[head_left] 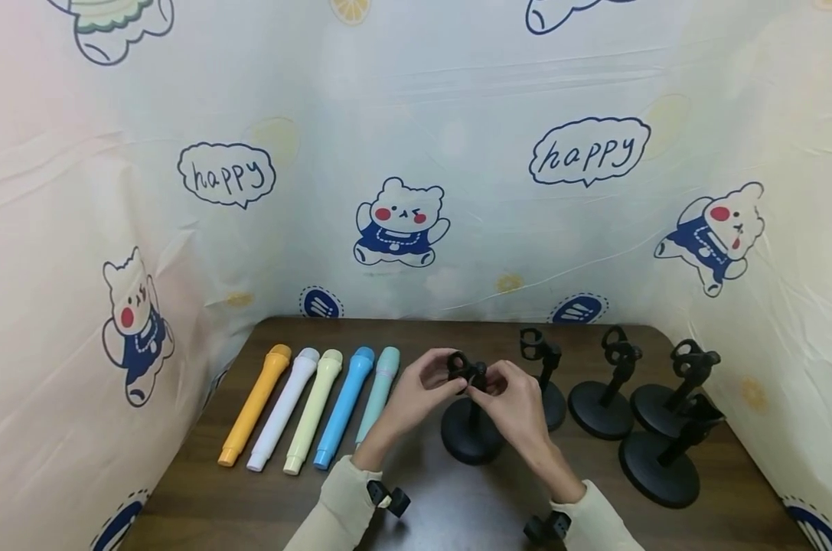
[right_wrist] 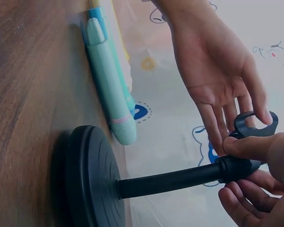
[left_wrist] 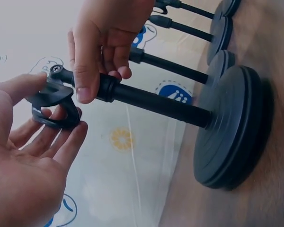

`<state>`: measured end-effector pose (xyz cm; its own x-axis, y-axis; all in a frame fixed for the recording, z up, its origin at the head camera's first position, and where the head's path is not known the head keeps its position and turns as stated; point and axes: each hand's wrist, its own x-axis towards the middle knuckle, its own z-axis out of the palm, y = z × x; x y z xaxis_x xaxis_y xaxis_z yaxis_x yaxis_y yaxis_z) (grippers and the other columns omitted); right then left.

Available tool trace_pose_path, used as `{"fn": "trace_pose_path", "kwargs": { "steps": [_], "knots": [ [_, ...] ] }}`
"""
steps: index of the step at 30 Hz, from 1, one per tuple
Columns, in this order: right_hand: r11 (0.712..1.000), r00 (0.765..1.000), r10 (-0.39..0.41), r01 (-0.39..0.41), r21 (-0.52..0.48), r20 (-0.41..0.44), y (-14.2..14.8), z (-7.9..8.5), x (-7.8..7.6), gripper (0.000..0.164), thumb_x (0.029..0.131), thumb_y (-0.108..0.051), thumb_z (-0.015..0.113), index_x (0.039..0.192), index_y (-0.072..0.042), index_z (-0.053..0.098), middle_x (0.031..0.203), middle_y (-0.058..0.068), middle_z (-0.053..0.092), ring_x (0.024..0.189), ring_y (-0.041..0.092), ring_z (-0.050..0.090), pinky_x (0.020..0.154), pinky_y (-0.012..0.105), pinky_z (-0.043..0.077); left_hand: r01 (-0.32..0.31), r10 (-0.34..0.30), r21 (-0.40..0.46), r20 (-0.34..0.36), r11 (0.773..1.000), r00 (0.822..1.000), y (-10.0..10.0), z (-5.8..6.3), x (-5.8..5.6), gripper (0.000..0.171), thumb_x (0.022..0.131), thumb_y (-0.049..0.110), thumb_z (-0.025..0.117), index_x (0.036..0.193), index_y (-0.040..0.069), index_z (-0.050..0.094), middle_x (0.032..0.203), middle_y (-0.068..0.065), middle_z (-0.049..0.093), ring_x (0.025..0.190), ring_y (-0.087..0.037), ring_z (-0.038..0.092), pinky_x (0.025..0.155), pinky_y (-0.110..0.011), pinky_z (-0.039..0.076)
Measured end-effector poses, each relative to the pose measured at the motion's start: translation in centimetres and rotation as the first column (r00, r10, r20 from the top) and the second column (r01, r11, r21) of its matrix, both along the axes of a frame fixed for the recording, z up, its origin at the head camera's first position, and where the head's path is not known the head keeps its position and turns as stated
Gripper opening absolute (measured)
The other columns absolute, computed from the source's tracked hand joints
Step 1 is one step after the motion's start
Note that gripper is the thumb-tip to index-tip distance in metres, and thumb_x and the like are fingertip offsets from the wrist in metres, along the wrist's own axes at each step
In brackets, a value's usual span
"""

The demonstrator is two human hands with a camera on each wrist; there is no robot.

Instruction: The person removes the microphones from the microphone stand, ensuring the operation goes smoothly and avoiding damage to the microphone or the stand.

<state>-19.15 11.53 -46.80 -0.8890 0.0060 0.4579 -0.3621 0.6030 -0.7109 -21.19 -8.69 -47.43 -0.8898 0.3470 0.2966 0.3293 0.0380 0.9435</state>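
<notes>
A black desktop microphone stand point(head_left: 472, 444) stands upright on its round base between the two hands. With its thumb and fingers, the left hand point(head_left: 412, 396) holds the ring-shaped clip point(left_wrist: 49, 98) at the top. Close beside it, the right hand point(head_left: 519, 409) grips the upper end of the stem point(left_wrist: 161, 105), just below the clip's screw joint point(left_wrist: 57, 70). In the right wrist view, the right thumb reaches up to the clip, and the right fingers lie under the collar point(right_wrist: 225, 169). No microphone sits in this clip.
Several toy-like microphones lie side by side at left: orange point(head_left: 253, 405), white point(head_left: 282, 409), pale yellow point(head_left: 314, 413), blue point(head_left: 344, 409) and teal point(head_left: 379, 394). More black stands point(head_left: 600, 409) cluster at right, one point(head_left: 660, 471) nearer the front. A printed cloth point(head_left: 484, 245) encloses the wooden table point(head_left: 188, 497).
</notes>
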Motion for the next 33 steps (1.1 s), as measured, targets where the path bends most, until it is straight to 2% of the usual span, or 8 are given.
{"fn": "trace_pose_path", "kwargs": {
  "steps": [7,12,17,21,25,30,33],
  "knots": [
    [1.000,1.000,0.008,-0.008,0.006,-0.021,1.6,0.7,1.0,0.025,0.078,-0.010,0.095,0.089,-0.013,0.073,0.082,-0.001,0.070,0.071,0.008,0.066,0.066,0.022,0.056,0.067,-0.067,-0.015,-0.016,0.998,0.998,0.0,0.5,0.4,0.042,0.105,0.021,0.070,0.145,0.011,0.061,0.140,-0.015,0.066,0.131,-0.030,0.066,0.109,-0.031,0.055],
    [1.000,1.000,0.005,-0.005,0.007,-0.010,2.5,1.2,1.8,0.024,0.078,-0.010,0.095,0.088,-0.014,0.074,0.082,-0.002,0.070,0.071,0.009,0.066,0.067,0.022,0.056,0.057,-0.058,-0.025,-0.040,0.998,0.998,-0.2,0.6,0.5,0.034,0.105,0.021,0.070,0.138,0.012,0.066,0.136,-0.011,0.069,0.126,-0.021,0.068,0.106,-0.029,0.057],
    [0.999,0.999,-0.035,0.035,0.020,0.016,3.5,1.7,2.5,0.025,0.076,-0.010,0.095,0.088,-0.016,0.073,0.081,-0.003,0.069,0.071,0.009,0.066,0.066,0.022,0.055,-0.001,0.001,-0.046,-0.010,0.999,1.000,-0.9,0.5,0.5,0.026,0.106,0.025,0.069,0.130,0.016,0.071,0.125,-0.012,0.074,0.115,-0.020,0.074,0.098,-0.028,0.060],
    [0.998,0.998,-0.061,0.061,0.032,0.001,4.5,1.9,3.1,0.027,0.075,-0.009,0.096,0.086,-0.017,0.072,0.079,-0.004,0.069,0.070,0.008,0.066,0.065,0.021,0.054,-0.063,0.065,-0.083,0.024,0.995,0.998,-1.6,0.4,0.6,0.021,0.106,0.028,0.068,0.123,0.016,0.073,0.116,-0.013,0.076,0.104,-0.018,0.077,0.096,-0.041,0.062],
    [0.995,0.996,-0.086,0.087,0.041,-0.025,5.6,2.0,3.5,0.028,0.074,-0.009,0.097,0.085,-0.016,0.072,0.078,-0.004,0.069,0.068,0.005,0.065,0.064,0.020,0.054,-0.116,0.118,-0.104,0.014,0.988,0.993,-2.5,0.2,0.4,0.020,0.106,0.029,0.068,0.118,0.014,0.074,0.108,-0.014,0.076,0.096,-0.017,0.076,0.095,-0.052,0.062],
    [0.991,0.992,-0.119,0.121,0.050,-0.035,7.1,2.1,4.0,0.027,0.075,-0.009,0.096,0.086,-0.017,0.073,0.078,-0.005,0.069,0.067,0.002,0.064,0.064,0.017,0.051,-0.191,0.191,-0.117,-0.010,0.975,0.982,-4.0,-0.6,-0.4,0.019,0.106,0.028,0.069,0.116,0.013,0.074,0.099,-0.011,0.074,0.090,-0.021,0.074,0.088,-0.049,0.063],
    [0.990,0.990,-0.132,0.134,0.049,-0.042,8.0,2.2,4.3,0.027,0.076,-0.010,0.096,0.087,-0.017,0.073,0.079,-0.005,0.069,0.068,0.003,0.065,0.064,0.013,0.048,-0.246,0.243,-0.151,-0.038,0.958,0.969,-5.1,-1.1,-1.1,0.018,0.105,0.027,0.069,0.114,0.013,0.075,0.094,-0.009,0.074,0.086,-0.024,0.074,0.082,-0.040,0.063]
  ]
}}
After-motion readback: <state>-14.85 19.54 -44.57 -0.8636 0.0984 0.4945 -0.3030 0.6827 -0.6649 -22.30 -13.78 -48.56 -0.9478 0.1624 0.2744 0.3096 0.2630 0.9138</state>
